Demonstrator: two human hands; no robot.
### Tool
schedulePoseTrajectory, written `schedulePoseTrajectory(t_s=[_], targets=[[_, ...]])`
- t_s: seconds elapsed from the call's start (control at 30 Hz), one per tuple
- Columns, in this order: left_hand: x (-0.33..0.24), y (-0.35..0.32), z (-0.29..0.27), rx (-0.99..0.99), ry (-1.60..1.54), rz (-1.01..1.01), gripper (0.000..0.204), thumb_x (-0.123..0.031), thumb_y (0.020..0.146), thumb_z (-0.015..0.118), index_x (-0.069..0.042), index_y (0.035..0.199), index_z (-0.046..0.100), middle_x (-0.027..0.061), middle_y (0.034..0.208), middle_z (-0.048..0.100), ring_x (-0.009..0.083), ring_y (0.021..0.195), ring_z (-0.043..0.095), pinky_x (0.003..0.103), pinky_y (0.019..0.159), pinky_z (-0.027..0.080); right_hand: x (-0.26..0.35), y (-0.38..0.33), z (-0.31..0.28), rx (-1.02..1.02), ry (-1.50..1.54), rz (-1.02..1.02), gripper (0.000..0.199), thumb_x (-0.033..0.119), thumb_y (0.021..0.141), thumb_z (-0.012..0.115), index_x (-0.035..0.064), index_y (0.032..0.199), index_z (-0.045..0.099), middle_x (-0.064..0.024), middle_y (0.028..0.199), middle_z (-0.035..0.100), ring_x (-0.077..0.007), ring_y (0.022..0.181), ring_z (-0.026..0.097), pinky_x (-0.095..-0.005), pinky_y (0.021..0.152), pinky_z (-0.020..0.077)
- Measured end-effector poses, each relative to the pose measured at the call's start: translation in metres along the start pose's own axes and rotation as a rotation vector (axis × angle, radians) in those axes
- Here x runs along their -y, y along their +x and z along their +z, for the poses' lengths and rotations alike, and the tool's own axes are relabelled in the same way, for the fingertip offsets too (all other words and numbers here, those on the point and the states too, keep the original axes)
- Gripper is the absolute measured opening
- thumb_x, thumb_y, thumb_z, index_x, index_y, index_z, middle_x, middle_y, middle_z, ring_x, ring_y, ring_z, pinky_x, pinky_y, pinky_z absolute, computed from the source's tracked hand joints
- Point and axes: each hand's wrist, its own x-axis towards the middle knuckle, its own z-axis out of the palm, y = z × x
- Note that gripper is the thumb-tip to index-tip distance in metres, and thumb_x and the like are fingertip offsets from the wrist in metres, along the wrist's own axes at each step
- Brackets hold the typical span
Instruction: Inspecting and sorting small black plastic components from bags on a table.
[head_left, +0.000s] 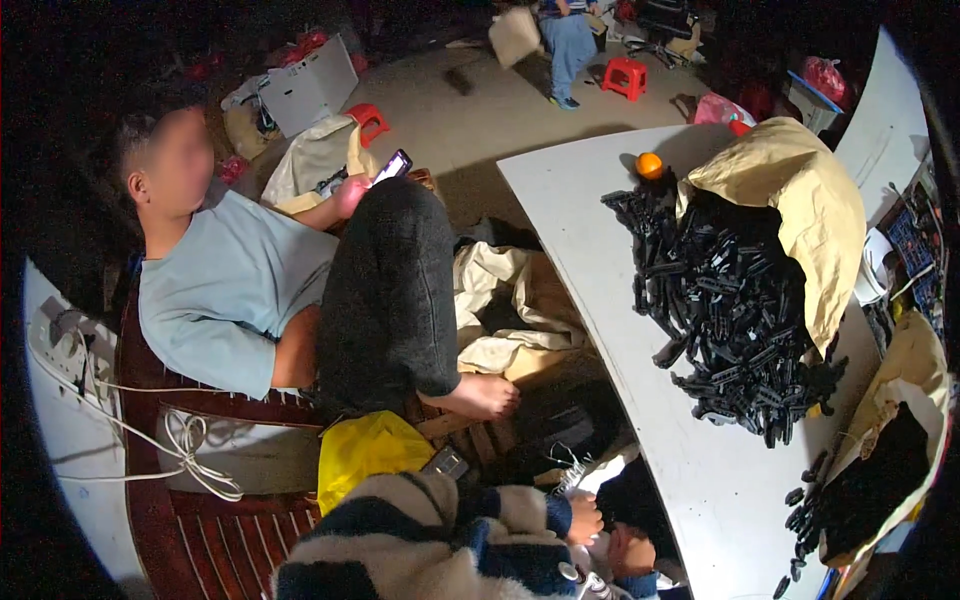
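My left hand and my right hand sit close together at the bottom of the view, below the near edge of a white table. Both come out of striped white and dark blue fleece sleeves. The fingers of both are curled; whether they hold a small part is hidden. On the table lies a big pile of black plastic parts spilling from a tan sack. An orange fruit sits at the pile's far end.
Another person in a light blue shirt reclines on a wooden bench to my left, holding a phone. A yellow bag lies by their foot. A second sack with black parts is at right. Red stools and boxes stand beyond.
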Motion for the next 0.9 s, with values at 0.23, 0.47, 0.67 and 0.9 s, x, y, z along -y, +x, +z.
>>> schedulePoseTrajectory(t_s=[0.23,0.47,0.67,0.9], targets=[[-0.004,0.000,-0.006,0.133,-0.007,-0.019,0.040,-0.045,0.073,0.054,-0.006,0.081,0.055,0.0066,0.073,0.053,0.0228,0.072,0.054,0.038,0.076,0.035,-0.016,-0.001,0.029,-0.266,0.032,-0.088,0.023,0.033,0.079,0.053,0.0131,0.078,0.065,-0.0107,0.054,0.056,-0.0289,0.045,0.054,-0.0404,0.042,0.0446],[-0.002,-0.004,-0.008,0.112,-0.012,-0.015,0.039,-0.044,0.073,0.054,-0.006,0.080,0.055,0.0060,0.072,0.053,0.0228,0.071,0.054,0.038,0.074,0.037,-0.023,-0.005,0.049,-0.074,-0.017,-0.024,0.026,0.034,0.079,0.052,0.0111,0.076,0.064,-0.0119,0.055,0.056,-0.0294,0.045,0.055,-0.0409,0.043,0.0447],[-0.002,-0.002,-0.010,0.084,0.011,0.000,0.037,-0.044,0.074,0.054,-0.007,0.079,0.056,0.0058,0.071,0.054,0.0220,0.070,0.054,0.037,0.072,0.037,-0.016,-0.005,0.033,-0.118,0.025,-0.019,0.028,0.035,0.080,0.051,0.0101,0.076,0.064,-0.0121,0.053,0.056,-0.0300,0.045,0.055,-0.0414,0.043,0.0444],[0.000,-0.004,-0.005,0.025,0.038,0.011,0.037,-0.044,0.073,0.053,-0.007,0.078,0.056,0.0049,0.069,0.053,0.0217,0.068,0.054,0.036,0.072,0.037,-0.015,0.000,0.029,-0.143,0.111,-0.030,0.026,0.034,0.080,0.051,0.0110,0.078,0.064,-0.0121,0.053,0.055,-0.0309,0.046,0.054,-0.0413,0.044,0.0445]])
